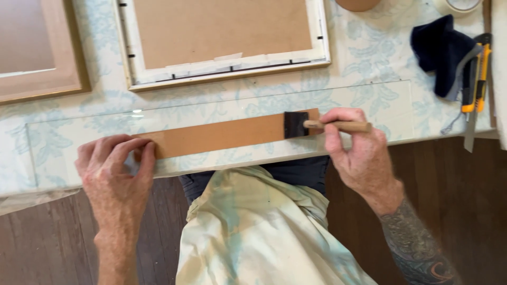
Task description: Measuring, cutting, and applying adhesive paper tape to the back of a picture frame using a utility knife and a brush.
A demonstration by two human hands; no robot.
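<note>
The long brown strip point(222, 135) lies flat on the worktop point(369, 58). The left hand point(117, 166) presses its spread fingers on the strip's left end. The right hand point(356, 150) grips a foam brush point(317, 125), whose dark tip touches the right end.

I see both forearms bare, no sleeves, rings or watch. The right forearm point(417, 248) carries a dense grey-toned tattoo with scale-like patterning (one curl near the elbow shows an orange tint). A pale cream apron point(253, 232) covers dark blue trousers point(296, 177).
</note>
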